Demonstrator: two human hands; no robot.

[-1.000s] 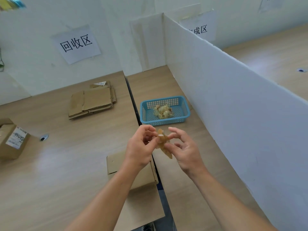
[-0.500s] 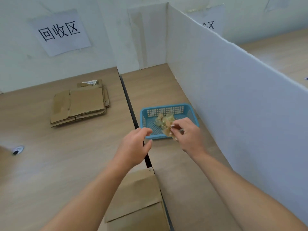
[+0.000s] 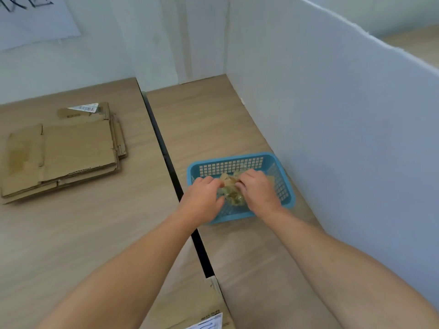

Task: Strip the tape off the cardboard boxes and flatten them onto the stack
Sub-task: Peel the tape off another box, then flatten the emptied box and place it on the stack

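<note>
Both hands reach into a blue plastic basket (image 3: pixel 280 162) on the right-hand table. It holds crumpled wads of yellowish tape (image 3: pixel 234 198). My right hand (image 3: pixel 259 189) pinches a tan piece of tape at the top of the pile. My left hand (image 3: pixel 202 198) has its fingers curled against the same wad from the left. The stack of flattened cardboard (image 3: pixel 64 150) lies far left on the other table. A cardboard box (image 3: pixel 197 302) with a white label shows at the bottom edge, partly under my left forearm.
A tall white divider panel (image 3: pixel 332 115) runs along the right, close to the basket. A dark gap (image 3: pixel 164 150) separates the two wooden tables. A white wall with a paper sign (image 3: pixel 31 17) stands behind the stack.
My right hand carried the tape wad forward from above the box into the basket. My left hand followed and now touches the wad. The view has moved forward and down.
</note>
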